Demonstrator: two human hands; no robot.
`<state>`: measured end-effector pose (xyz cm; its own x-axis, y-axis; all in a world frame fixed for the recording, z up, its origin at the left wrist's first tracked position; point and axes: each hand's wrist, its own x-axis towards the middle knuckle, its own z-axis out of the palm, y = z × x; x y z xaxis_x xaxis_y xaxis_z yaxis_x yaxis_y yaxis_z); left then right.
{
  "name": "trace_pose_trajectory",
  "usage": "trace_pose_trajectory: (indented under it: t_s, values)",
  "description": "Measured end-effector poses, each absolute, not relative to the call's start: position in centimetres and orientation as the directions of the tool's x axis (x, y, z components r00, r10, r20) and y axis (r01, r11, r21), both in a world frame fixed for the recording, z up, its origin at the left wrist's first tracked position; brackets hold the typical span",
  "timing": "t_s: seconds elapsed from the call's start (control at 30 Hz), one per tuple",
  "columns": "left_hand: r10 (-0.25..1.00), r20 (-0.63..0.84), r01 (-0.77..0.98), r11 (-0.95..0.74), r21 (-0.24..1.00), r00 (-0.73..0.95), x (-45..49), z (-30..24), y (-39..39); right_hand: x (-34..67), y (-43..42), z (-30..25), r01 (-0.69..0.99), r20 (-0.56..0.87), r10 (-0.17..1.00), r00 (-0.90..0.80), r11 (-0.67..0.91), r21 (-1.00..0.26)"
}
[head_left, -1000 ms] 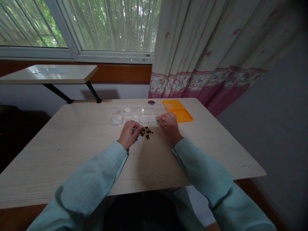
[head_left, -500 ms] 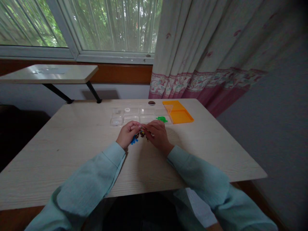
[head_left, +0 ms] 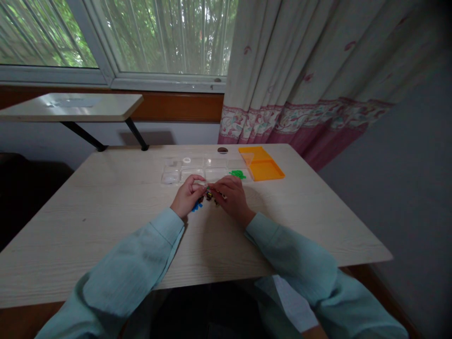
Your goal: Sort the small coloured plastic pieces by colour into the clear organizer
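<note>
My left hand (head_left: pixel 188 196) and my right hand (head_left: pixel 231 197) meet over the middle of the table, fingertips pinched together. Between them shows a tiny bit of green, too small to name. Just below the fingers are small yellow, black and brown pieces (head_left: pixel 209 196); whether they lie on the table or hang from the fingers I cannot tell. Bright blue pieces (head_left: pixel 197 206) peek out beside my left palm. Right behind the hands lies a clear compartment tray (head_left: pixel 192 174), with green pieces (head_left: pixel 238 174) in its front right section.
An orange tray-like lid (head_left: pixel 265 168) lies at the right end of the clear tray. A dark round hole (head_left: pixel 222 150) is near the back edge of the pale wooden table (head_left: pixel 120 197). A raised shelf (head_left: pixel 81 107) stands at the back left, and a curtain (head_left: pixel 275 94) hangs behind.
My fingertips have shifted slightly against each other, and a bit of green now shows between them. The trays and the orange lid stay in place.
</note>
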<state>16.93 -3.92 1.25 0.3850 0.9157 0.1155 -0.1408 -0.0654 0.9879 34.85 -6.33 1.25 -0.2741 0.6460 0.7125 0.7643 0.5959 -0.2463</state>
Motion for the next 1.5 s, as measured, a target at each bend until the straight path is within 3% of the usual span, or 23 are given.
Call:
trace_pose_trajectory:
  t_s: [0.23, 1.0, 1.3, 1.5]
  values:
    - [0.91, 0.122, -0.113, -0.083, 0.99, 0.397, 16.9, 1.0, -3.9, 34.7, -6.5, 1.6, 0.755, 0.69, 0.677, -0.254, 0.585, -0.296]
    - [0.914, 0.132, -0.093, -0.105, 0.99, 0.383, 16.9, 0.8, -3.8, 35.5, -6.0, 1.8, 0.759, 0.713, 0.652, -0.259, 0.594, -0.267]
    - [0.954, 0.165, -0.063, -0.154, 0.986, 0.25, 16.6, 0.7, -3.6, 40.9, -2.9, 1.4, 0.874, 0.714, 0.7, -0.002, 0.348, -0.338]
    - [0.968, 0.192, -0.074, -0.182, 0.981, 0.16, 16.3, 0.4, -3.3, 43.7, -1.6, 0.5, 0.927, 0.69, 0.723, 0.034, 0.235, -0.292]
